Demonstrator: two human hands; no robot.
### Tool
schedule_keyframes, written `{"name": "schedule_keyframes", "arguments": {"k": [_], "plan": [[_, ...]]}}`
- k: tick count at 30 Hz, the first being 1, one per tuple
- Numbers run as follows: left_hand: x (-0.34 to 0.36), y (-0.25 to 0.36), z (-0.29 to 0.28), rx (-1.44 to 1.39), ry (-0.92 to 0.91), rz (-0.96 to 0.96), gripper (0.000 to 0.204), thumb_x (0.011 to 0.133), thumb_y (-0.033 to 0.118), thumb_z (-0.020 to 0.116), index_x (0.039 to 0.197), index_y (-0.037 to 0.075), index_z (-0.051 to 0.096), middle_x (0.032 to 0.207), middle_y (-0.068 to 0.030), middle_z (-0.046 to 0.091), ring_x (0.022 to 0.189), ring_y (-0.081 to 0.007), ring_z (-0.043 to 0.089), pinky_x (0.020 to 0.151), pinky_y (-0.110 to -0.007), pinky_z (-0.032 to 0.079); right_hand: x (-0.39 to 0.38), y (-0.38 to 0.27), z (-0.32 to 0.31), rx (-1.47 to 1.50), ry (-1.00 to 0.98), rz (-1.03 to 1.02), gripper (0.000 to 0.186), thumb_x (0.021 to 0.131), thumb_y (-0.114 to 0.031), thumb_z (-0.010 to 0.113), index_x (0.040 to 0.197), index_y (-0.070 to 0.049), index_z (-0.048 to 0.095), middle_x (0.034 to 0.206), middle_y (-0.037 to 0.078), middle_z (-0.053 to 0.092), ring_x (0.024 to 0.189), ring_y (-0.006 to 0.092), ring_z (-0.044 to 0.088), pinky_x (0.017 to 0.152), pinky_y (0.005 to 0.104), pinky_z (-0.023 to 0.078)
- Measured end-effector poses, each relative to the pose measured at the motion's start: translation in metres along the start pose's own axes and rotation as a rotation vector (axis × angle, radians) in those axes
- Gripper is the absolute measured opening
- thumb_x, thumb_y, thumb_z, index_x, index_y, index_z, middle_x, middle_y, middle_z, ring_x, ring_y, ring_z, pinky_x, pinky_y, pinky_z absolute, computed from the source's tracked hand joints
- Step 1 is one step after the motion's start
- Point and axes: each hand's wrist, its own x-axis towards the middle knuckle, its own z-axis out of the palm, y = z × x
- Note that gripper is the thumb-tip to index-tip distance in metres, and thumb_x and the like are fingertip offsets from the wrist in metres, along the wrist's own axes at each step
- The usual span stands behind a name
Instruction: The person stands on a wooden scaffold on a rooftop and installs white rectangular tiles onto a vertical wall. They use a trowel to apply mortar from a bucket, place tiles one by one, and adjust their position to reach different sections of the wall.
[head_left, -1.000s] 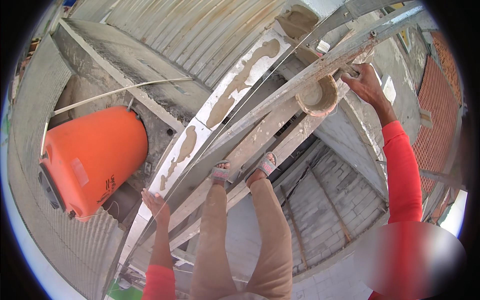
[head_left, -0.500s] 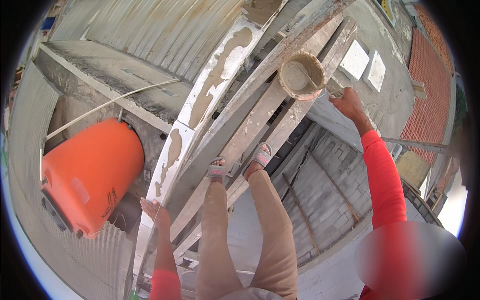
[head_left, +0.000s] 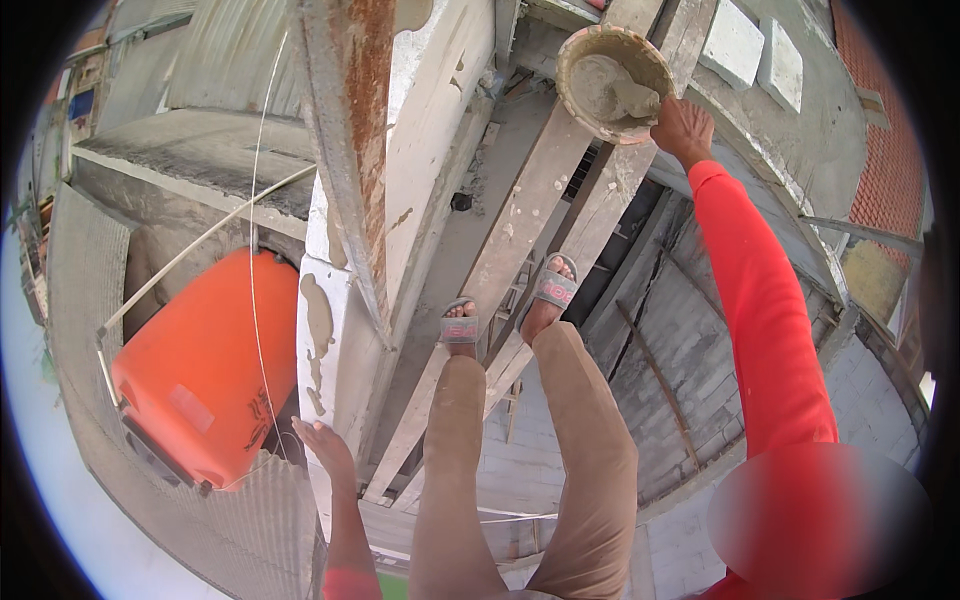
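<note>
My right hand (head_left: 684,132) is closed at the right rim of a round bucket (head_left: 578,112) of wet grey mortar (head_left: 597,88). It grips a trowel whose mortar-coated blade (head_left: 636,98) dips into the bucket; the handle is hidden in my fist. The bucket stands on wooden planks (head_left: 522,210) beyond my feet. Low on the left, my left hand (head_left: 326,448) lies with fingers stretched out against the white wall (head_left: 345,400). Patches of mortar (head_left: 318,322) are smeared along that wall's top.
My sandalled feet stand on the planks, over a deep drop with grey block walls (head_left: 680,340). A rusty metal beam (head_left: 350,130) slants by the wall. An orange tank (head_left: 215,360) lies at left, near a thin pipe (head_left: 205,250). Two white slabs (head_left: 735,45) rest at far right.
My right hand has moved from beside the bucket to its rim, bringing the trowel blade into the mortar. The view has shifted, and the rusty beam now crosses the upper left. My left hand stays at the wall.
</note>
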Motion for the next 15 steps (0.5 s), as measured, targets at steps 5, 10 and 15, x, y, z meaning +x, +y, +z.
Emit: {"name": "schedule_keyframes", "arguments": {"k": [5,10,15], "plan": [[-0.005,0.014,-0.008,0.054,-0.025,0.006,0.074,0.116,0.042,0.028,0.167,-0.008,0.01,0.175,-0.0307,0.01,0.164,-0.0419,0.008,0.134,-0.05,0.011,0.014,-0.02,0.034,0.027,0.027,-0.18,0.022,0.083,-0.02,0.073,0.098,-0.005,0.079,0.098,0.02,0.079,0.097,0.0396,0.077,0.083,0.0479,0.06],[-0.007,0.014,-0.011,0.051,-0.054,0.006,0.077,0.116,0.046,0.028,0.167,-0.009,0.009,0.174,-0.0319,0.009,0.164,-0.0425,0.008,0.134,-0.05,0.011,-0.032,-0.01,0.043,0.364,-0.111,0.131,0.041,0.081,-0.028,0.071,0.112,-0.001,0.074,0.103,0.024,0.078,0.102,0.0447,0.074,0.089,0.0535,0.058],[0.001,0.001,-0.003,0.066,-0.012,0.043,0.072,0.115,0.037,0.032,0.164,-0.013,0.015,0.172,-0.0349,0.013,0.163,-0.0443,0.011,0.133,-0.051,0.012,-0.111,0.01,0.009,0.557,0.197,0.12,0.053,0.084,-0.035,0.071,0.127,-0.003,0.07,0.109,0.027,0.077,0.103,0.0463,0.073,0.094,0.0521,0.056]]}}
